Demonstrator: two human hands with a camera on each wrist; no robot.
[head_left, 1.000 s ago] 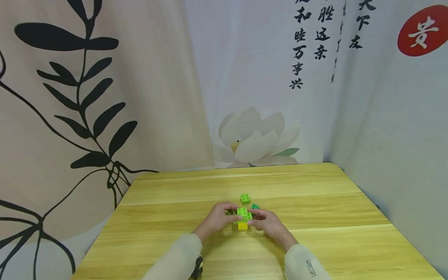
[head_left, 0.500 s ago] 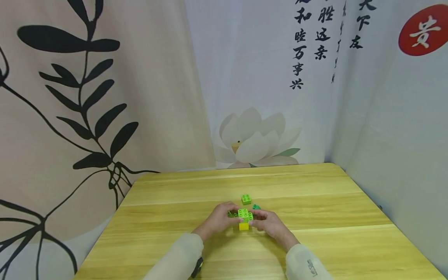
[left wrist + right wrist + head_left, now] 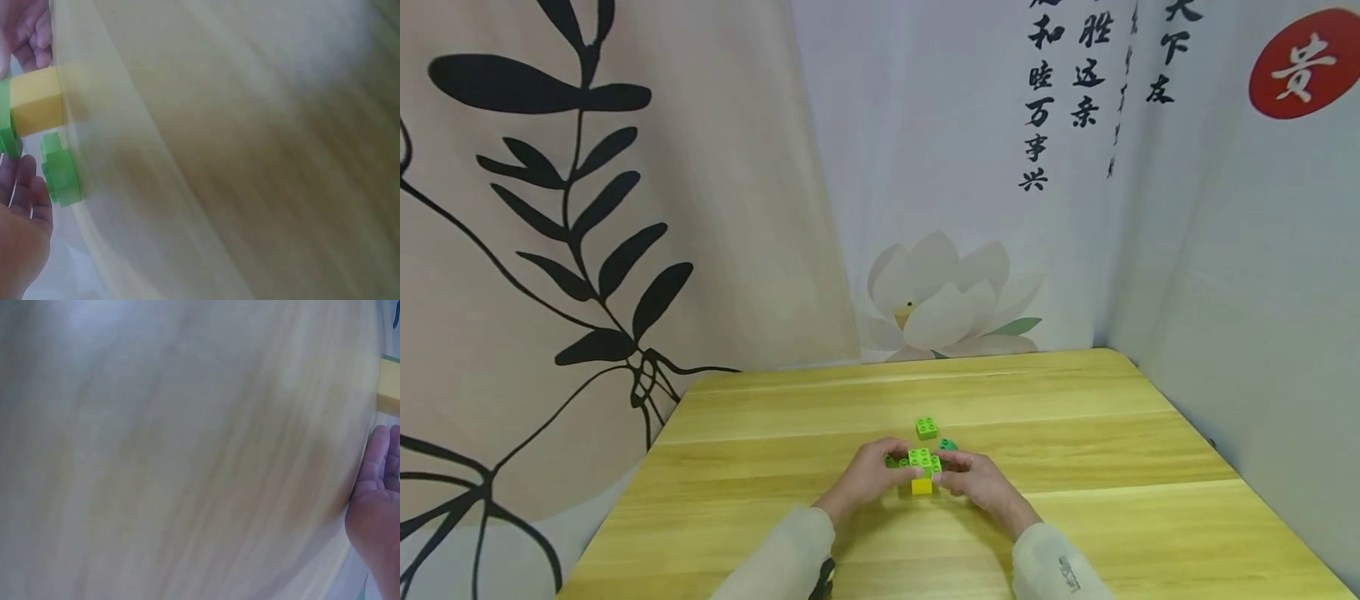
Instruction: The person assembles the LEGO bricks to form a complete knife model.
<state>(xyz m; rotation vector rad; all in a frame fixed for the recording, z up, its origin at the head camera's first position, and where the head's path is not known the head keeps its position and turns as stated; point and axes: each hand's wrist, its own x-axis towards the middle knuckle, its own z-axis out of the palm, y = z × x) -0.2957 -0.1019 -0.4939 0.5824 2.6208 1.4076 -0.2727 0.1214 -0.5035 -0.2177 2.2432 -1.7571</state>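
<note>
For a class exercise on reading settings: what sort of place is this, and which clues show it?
Probably a curtained-off tabletop workspace, perhaps indoors: a wooden table, printed drapes hanging behind it, and toy bricks.

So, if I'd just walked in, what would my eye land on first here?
Probably the big black plant print, sprawling over the pale backdrop on the head view's left, then the red oval at the upper right. Low in the middle, the left hand and right hand hold bright green blocks between them, with a yellow block underneath, at a wood-grain table.
</note>
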